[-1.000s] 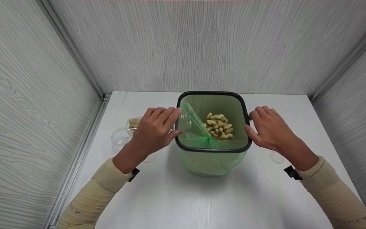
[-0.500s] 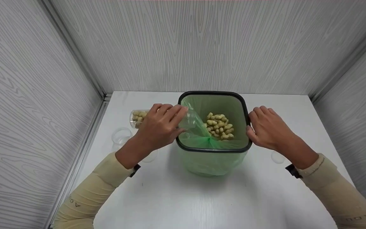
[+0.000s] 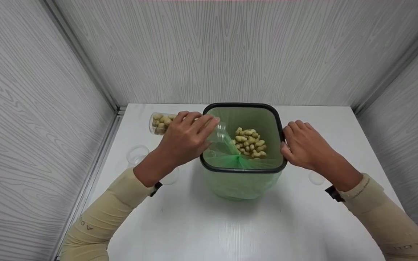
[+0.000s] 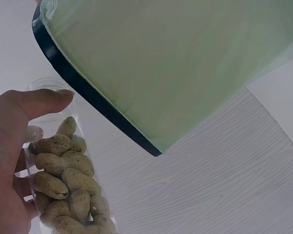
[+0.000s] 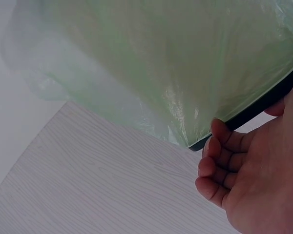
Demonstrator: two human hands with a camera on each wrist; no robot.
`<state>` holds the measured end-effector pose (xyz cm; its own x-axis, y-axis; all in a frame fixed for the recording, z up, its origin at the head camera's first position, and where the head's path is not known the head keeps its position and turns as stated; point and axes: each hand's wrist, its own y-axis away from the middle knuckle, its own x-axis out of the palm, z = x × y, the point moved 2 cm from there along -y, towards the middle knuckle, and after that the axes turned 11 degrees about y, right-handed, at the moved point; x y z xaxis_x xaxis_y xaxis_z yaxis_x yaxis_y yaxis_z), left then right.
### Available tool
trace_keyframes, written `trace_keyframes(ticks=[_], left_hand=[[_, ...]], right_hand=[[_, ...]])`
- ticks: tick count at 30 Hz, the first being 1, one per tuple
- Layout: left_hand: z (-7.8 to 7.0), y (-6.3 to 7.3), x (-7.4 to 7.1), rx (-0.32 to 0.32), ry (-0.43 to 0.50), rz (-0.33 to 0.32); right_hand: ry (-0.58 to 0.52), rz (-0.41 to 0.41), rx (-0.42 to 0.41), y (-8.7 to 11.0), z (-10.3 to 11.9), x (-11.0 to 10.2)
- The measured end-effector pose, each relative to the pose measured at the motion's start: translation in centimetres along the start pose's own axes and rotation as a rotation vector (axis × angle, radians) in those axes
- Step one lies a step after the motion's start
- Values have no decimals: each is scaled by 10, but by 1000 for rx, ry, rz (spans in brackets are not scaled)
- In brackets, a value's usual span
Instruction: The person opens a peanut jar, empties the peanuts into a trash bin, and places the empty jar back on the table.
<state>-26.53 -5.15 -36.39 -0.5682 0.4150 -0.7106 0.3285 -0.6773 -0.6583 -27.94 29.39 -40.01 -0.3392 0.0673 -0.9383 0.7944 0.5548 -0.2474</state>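
Note:
My left hand (image 3: pixel 183 139) grips a clear plastic jar (image 3: pixel 154 123), its fingers wrapped around the middle. The jar lies tilted, bottom raised at the left, its mouth past the bin's left rim. Peanuts in their shells (image 4: pixel 73 180) fill its lower part in the left wrist view. At the centre stands a trash bin (image 3: pixel 243 170) with a black rim and a green bag lining. A heap of peanuts (image 3: pixel 250 143) lies inside it. On the bin's right rim, my right hand (image 3: pixel 305 146) holds on with curled fingers and thumb. The palm side shows in the right wrist view.
Clear round pieces, perhaps lids or cups, lie on the white table (image 3: pixel 230 232): one ring-shaped piece (image 3: pixel 138 154) at the left, a flat disc (image 3: pixel 171 176) near the left wrist, another disc (image 3: pixel 317 177) by the right wrist. Grey wood-grain panels (image 3: pixel 209 50) enclose the table.
My left hand has moved up and right with the jar. The jar's bottom has risen, and its mouth reaches further over the bin. My right hand stays at the rim.

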Motion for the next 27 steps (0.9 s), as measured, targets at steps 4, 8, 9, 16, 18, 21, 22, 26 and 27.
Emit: trace_keyframes(ticks=[4, 8, 9, 16, 18, 21, 22, 26, 27], left_hand=[[1, -4, 1, 12, -7, -4], [1, -7, 2, 27, -3, -14], [1, -8, 2, 30, -1, -19], [3, -9, 3, 37, 3, -77], [3, -9, 4, 39, 2, -81], [2, -8, 7, 45, 4, -77], [2, -8, 9, 47, 7, -76], [2, -8, 13, 52, 21, -76], [2, -8, 14, 53, 23, -76]], right_hand=[[-9, 9, 8, 1, 1, 0], [-14, 5, 11, 3, 3, 0], [-14, 4, 12, 3, 3, -1], [10, 15, 0, -2, 2, -3], [14, 15, -4, -2, 2, -3], [12, 9, -8, -2, 2, -3], [11, 9, -8, -1, 2, -2], [8, 6, -5, -1, 2, -2], [7, 5, -4, -1, 2, -2]])
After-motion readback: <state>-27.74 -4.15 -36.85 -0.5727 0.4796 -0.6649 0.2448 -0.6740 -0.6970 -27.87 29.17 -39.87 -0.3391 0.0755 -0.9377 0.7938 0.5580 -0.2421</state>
